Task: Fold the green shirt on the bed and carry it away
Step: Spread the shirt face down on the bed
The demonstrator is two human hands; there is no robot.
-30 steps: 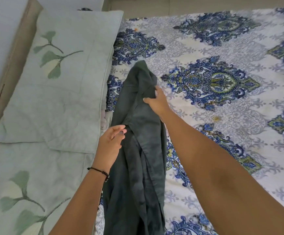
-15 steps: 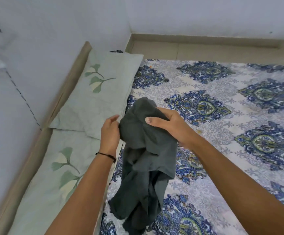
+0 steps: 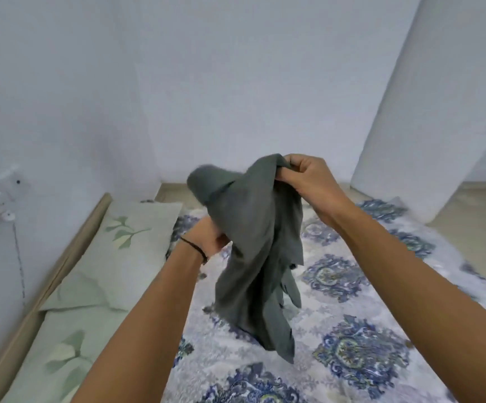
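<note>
Dark green cloth shirt (image 3: 253, 242), bunched, hanging above bed: right hand (image 3: 305, 181) pinches top edge; left hand (image 3: 211, 238) grips lower fabric. Best practice: locate both shoulders, shake flat.

Shirt (image 3: 253, 242) over the bed (image 3: 352, 315), pillows (image 3: 137, 242) along its left edge

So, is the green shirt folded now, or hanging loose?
Not folded. The green shirt hangs loose and bunched, uneven ends dangling; the right hand grips its top and the left hand holds it lower down.
</note>
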